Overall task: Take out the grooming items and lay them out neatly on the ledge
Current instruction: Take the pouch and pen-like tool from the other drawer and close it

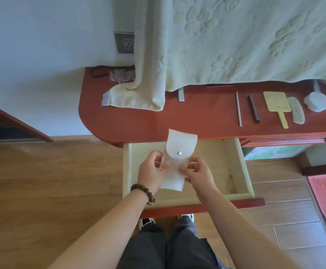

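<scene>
Head view: a white snap pouch [174,162] is pinched on its two sides by the left hand [152,172] and right hand [198,174], above the open drawer [234,167]. Beyond and right of the grip, a paddle brush [277,107], comb [296,110] and round brush [316,101] are laid side by side on the red ledge [138,117].

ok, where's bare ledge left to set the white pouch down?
The red-brown wooden ledge is bare between the draped cream towel and the thin grey rod, above the open drawer. It is crowded to the right: dark bar, yellow paddle mirror, pale comb and round white brush. Both hands hold the white snap pouch.
</scene>
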